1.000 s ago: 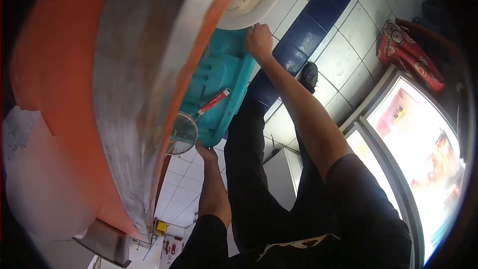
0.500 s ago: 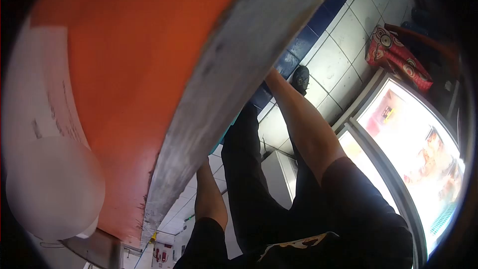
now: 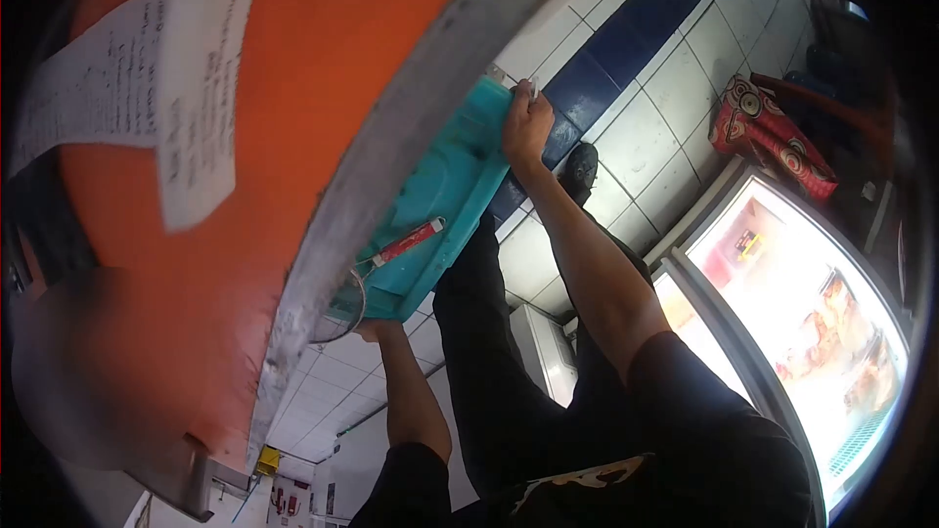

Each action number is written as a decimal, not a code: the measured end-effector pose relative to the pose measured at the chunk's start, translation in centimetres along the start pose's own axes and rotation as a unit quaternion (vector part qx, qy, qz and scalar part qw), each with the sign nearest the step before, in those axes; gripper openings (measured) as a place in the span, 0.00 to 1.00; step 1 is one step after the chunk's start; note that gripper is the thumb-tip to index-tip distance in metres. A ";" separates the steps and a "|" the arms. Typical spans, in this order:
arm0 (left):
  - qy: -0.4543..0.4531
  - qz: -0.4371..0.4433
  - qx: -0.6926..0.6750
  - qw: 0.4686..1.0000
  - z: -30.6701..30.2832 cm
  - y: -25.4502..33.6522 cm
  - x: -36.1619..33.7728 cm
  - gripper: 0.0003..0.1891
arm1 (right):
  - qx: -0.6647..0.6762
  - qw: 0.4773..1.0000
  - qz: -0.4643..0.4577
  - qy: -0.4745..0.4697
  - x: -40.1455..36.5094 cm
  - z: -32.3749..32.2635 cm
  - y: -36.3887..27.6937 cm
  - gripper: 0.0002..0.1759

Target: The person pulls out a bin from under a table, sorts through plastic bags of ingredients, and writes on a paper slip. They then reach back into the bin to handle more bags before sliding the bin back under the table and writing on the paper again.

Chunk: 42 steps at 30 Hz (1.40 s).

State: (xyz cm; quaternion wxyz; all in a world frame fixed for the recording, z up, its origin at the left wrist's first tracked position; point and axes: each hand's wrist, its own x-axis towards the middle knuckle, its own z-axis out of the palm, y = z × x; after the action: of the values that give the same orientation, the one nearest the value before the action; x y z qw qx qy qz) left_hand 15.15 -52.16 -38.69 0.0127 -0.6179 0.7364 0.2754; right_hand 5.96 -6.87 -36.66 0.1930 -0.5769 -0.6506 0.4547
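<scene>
A teal plastic tray shows partly beyond the grey edge of an orange panel. My right hand is closed round its far right corner, with a small white bit showing at the fingers. At the tray's lower left corner is my left hand, gripping the rim, its fingers mostly hidden. In the tray lies a strainer-like tool with a red handle and a round wire rim, partly covered by the panel edge.
The orange panel fills the left, with handwritten papers on it. A lit glass-topped display case stands at the right. Beyond it are a red patterned bag and white and blue floor tiles.
The tray, its red-handled tool and both my hands have come into view from behind the panel edge. Papers show more clearly; the pale rounded shape at lower left is gone, a dark blur there.
</scene>
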 end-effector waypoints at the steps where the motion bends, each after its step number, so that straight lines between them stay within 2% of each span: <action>1: 0.014 -0.034 -0.058 0.998 -0.2 -0.1 0.3 0.31 | -0.004 1.000 0.002 -0.002 0.0 -0.2 -0.1 0.25; 2: 0.029 -0.066 -0.115 0.991 -0.4 -0.1 0.5 0.30 | -0.004 1.000 0.006 -0.012 0.1 -0.4 -0.3 0.26; 3: 0.029 -0.067 -0.115 0.991 -0.5 -0.3 0.2 0.30 | -0.001 1.000 0.008 -0.021 0.5 -0.4 -0.8 0.26; 5: 0.033 0.049 0.089 0.994 -1.1 -0.2 -0.7 0.29 | 0.006 1.000 -0.003 -0.015 1.0 -0.6 -1.7 0.27; 6: 0.031 0.050 0.086 0.995 -1.3 0.3 -1.4 0.29 | 0.011 1.000 -0.013 -0.009 1.2 -0.7 -2.3 0.27; 8: 0.022 0.008 -0.053 0.998 -1.8 1.6 -3.4 0.29 | 0.013 1.000 -0.012 -0.004 1.6 -0.9 -3.7 0.26; 9: 0.020 0.057 0.083 0.995 -2.3 2.1 -4.6 0.28 | 0.008 1.000 -0.006 -0.014 1.7 -1.2 -4.4 0.25; 10: 0.018 0.058 0.078 0.995 -2.5 3.1 -5.9 0.28 | 0.004 1.000 -0.001 -0.023 1.9 -1.3 -4.9 0.24; 12: 0.012 -0.089 -0.154 0.984 -3.4 5.1 -8.4 0.36 | 0.016 1.000 -0.009 -0.020 2.6 -1.7 -6.0 0.22; 13: -0.003 -0.053 -0.147 0.988 -3.4 -0.1 -2.2 0.38 | 0.015 0.999 -0.012 -0.026 3.0 -1.9 -6.6 0.22; 14: -0.008 -0.054 -0.153 0.987 -4.1 -0.4 -2.2 0.38 | 0.013 0.999 -0.018 -0.031 3.1 -2.0 -7.0 0.22; 17: -0.002 -0.021 -0.139 0.990 -4.9 1.9 -6.0 0.40 | -0.001 0.999 -0.013 -0.034 4.1 -2.8 -8.8 0.22; 19: 0.032 -0.121 -0.199 0.972 -5.9 4.3 -8.9 0.40 | 0.007 0.999 0.014 -0.045 4.7 -3.4 -9.6 0.24; 23: 0.014 -0.100 -0.227 0.969 -6.2 4.6 -11.5 0.41 | 0.004 1.000 -0.005 -0.026 7.9 -5.6 -10.7 0.25; 25: 0.045 -0.085 -0.123 0.988 -5.2 3.7 -10.3 0.42 | -0.001 0.999 0.004 -0.034 9.3 -6.8 -11.5 0.24; 29: 0.025 -0.077 -0.174 0.981 -3.4 8.8 -17.7 0.40 | 0.007 1.000 0.004 -0.016 13.1 -8.0 -11.8 0.22; 32: 0.026 -0.047 -0.175 0.983 -1.2 9.7 -18.7 0.36 | 0.014 1.000 0.021 -0.004 16.1 -8.3 -11.3 0.22; 34: 0.001 0.034 -0.119 0.992 0.6 9.6 -18.3 0.31 | 0.006 1.000 0.019 0.007 18.0 -8.9 -11.4 0.22; 35: 0.002 0.034 -0.118 0.992 1.3 9.6 -18.5 0.31 | 0.014 1.000 0.014 0.021 19.0 -9.2 -11.3 0.23; 38: -0.043 0.028 -0.157 0.986 4.5 12.3 -21.5 0.27 | 0.019 0.999 0.019 0.045 22.4 -10.1 -11.8 0.24; 40: -0.084 -0.003 -0.236 0.968 6.2 14.5 -24.7 0.25 | 0.014 0.998 0.026 0.056 24.6 -11.0 -12.0 0.24; 42: -0.125 0.005 -0.266 0.956 7.4 17.0 -28.9 0.25 | -0.002 0.997 0.032 0.071 27.3 -11.4 -12.5 0.25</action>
State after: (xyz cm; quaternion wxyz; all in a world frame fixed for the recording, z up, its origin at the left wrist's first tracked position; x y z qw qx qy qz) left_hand 3.95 -21.49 -27.97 -0.0615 -0.5557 0.6319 0.5367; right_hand 0.50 23.56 -28.14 0.2228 -0.6286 -0.6176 0.4168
